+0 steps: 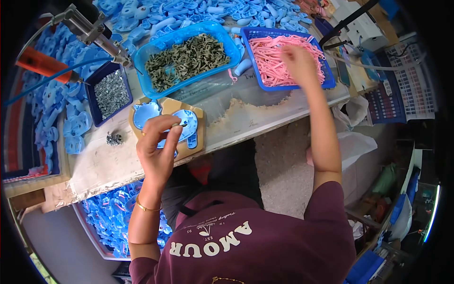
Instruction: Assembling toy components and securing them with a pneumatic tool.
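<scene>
My left hand (pixel 158 144) is above a tan fixture block (pixel 198 128), thumb and forefinger pinched together. A small dark bit shows at its fingertips, too small to name. Seated in the block are light-blue plastic shell halves: a rounded shell (pixel 145 113) on the left and a larger shell (pixel 189 124) on the right, partly hidden by my hand. My right hand (pixel 299 64) reaches over a dark-blue basket (pixel 331 81) heaped with pink plastic strips (pixel 267 59). Its fingers are blurred against the strips, so their hold is unclear.
A light-blue tray (pixel 168 90) holds grey-green small parts (pixel 189 59). Left of it stand a dark bin of small screws (pixel 111 92) and an orange screwdriver (pixel 47 64) on a stand. Blue shells (pixel 208 12) cover the back. A tub of blue pieces (pixel 111 217) sits below the table.
</scene>
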`<state>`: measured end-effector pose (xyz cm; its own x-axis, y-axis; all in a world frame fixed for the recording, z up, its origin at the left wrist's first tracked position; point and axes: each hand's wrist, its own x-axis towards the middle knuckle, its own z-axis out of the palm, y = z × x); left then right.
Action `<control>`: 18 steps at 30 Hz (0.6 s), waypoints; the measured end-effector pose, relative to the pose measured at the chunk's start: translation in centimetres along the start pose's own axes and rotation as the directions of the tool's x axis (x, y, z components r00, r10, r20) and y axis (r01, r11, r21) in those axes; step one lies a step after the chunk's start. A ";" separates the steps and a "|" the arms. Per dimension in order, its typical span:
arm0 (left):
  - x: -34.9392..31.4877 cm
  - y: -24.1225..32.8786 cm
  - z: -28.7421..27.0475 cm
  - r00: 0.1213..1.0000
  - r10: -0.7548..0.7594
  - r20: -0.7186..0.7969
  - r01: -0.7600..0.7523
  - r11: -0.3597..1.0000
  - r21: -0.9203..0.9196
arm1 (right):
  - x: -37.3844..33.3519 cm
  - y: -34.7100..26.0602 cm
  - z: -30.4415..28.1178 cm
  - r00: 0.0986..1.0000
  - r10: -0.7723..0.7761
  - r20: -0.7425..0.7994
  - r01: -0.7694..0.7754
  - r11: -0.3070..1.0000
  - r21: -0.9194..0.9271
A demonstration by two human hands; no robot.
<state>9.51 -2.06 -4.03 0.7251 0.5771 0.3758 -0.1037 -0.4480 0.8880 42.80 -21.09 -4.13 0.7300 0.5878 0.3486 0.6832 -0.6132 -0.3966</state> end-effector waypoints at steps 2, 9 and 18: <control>-0.4 -0.4 -0.3 0.993 -0.117 -0.011 0.114 0.980 -0.162 | 0.8 4.6 -1.6 0.993 -0.011 -0.120 -0.039 0.914 -0.404; -0.4 -0.1 0.1 0.979 -0.202 0.035 0.205 0.957 -0.204 | 1.5 6.2 -0.4 1.000 0.016 -0.026 -0.021 0.968 -0.249; 0.2 -0.4 -0.9 0.909 -0.417 0.003 0.393 0.854 -0.340 | 2.7 -0.1 -2.9 0.989 0.134 0.065 -0.148 0.853 0.501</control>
<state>9.08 -1.15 -4.09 0.7041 0.7095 -0.0298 -0.0351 0.0767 0.9964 44.81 -21.00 -0.66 0.8120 0.5337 0.2362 0.4645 -0.3460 -0.8152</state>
